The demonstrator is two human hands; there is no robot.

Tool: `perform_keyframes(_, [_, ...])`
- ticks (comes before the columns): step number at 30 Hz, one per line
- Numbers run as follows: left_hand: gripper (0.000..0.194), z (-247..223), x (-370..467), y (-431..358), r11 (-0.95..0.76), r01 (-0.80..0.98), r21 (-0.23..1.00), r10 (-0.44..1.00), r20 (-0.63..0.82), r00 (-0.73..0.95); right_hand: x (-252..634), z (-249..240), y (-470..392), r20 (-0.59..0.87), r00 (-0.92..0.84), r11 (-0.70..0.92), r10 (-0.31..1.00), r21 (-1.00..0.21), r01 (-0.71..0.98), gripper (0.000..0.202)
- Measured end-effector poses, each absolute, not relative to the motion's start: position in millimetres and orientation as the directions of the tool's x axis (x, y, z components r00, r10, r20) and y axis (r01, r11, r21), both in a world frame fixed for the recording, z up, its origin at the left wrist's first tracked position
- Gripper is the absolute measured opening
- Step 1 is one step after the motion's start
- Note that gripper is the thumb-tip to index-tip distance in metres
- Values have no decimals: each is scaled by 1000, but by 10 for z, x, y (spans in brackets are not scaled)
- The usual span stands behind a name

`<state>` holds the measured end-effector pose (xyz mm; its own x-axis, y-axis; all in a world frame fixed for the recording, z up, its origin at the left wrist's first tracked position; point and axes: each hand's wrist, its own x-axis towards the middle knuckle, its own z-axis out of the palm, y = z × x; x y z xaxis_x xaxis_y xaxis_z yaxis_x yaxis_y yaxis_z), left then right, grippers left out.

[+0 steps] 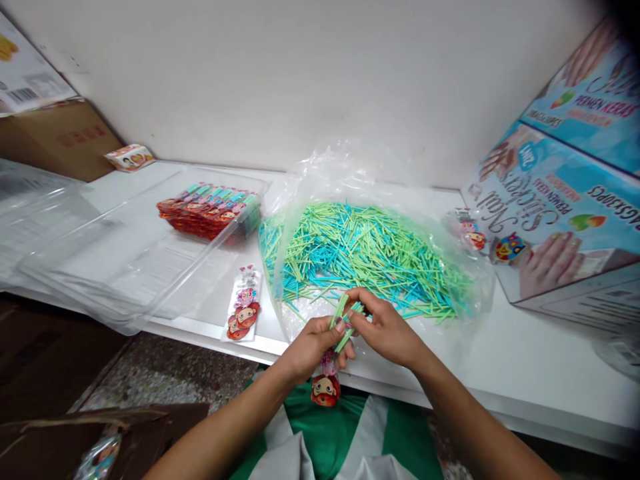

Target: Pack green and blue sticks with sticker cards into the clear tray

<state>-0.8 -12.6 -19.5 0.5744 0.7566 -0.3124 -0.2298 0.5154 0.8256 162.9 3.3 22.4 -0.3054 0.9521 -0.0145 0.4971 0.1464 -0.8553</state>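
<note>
My left hand [311,345] is closed around a small packet [325,391] printed with a red-haired cartoon figure, which hangs below its fingers past the table's edge. In my right hand [389,331] the fingers are pinched on a few thin green and blue candy-like sticks [344,341]. Both hands meet at these sticks, and fingers partly hide the packet's top. Just beyond them lies a large heap of green and blue sticks [360,243] in a clear plastic bag [330,163]. Left of my hands, similar packets [243,313] lie flat on the white table [545,363].
A clear plastic tray [125,303] at the left holds stacked red packets [200,217]. Blue printed cartons [565,207] stand at the right. A brown box [55,137] and a small printed box [130,158] are at the back left. An open carton [150,440] sits below the table.
</note>
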Motion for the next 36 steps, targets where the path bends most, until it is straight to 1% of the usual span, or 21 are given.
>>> perform_keyframes(6, [37, -181, -16, -124, 517, -237, 823, 760, -314, 569, 1609, 235, 37, -23, -324, 150, 946, -855, 497, 14])
perform_keyframes(10, [39, -177, -28, -121, 512, -236, 826, 761, -309, 570, 1605, 236, 53, 26, -315, 191, 949, -842, 505, 13])
perform_keyframes(13, [41, -182, -33, -121, 506, -232, 831, 761, -303, 573, 1596, 268, 83, 58, -295, 191, 954, -874, 447, 16])
perform_keyframes(16, [41, -185, -35, -124, 499, -225, 837, 761, -299, 575, 1579, 319, 117, 27, -299, 141, 954, -919, 368, 20])
perform_keyframes(18, [41, -178, -40, -124, 488, -219, 845, 762, -290, 579, 1572, 342, 136, 17, -299, 126, 954, -928, 351, 21])
perform_keyframes(20, [42, -163, -48, -122, 477, -206, 855, 757, -280, 590, 1574, 353, 151, 36, -299, 150, 953, -917, 370, 20])
perform_keyframes(24, [44, -127, -66, -105, 444, -162, 881, 745, -262, 613, 1597, 374, 182, 100, -349, 256, 932, -862, 437, 16])
perform_keyframes(28, [44, -116, -67, -77, 396, -144, 907, 757, -234, 610, 1620, 451, 219, 164, -393, 344, 905, -824, 449, 13])
perform_keyframes(32, [43, -100, -60, -52, 371, -141, 918, 776, -223, 590, 1622, 534, 249, 197, -377, 377, 905, -782, 497, 14])
perform_keyframes(36, [43, -87, -59, -46, 375, -140, 916, 781, -230, 581, 1599, 569, 252, 218, -364, 386, 906, -778, 496, 14])
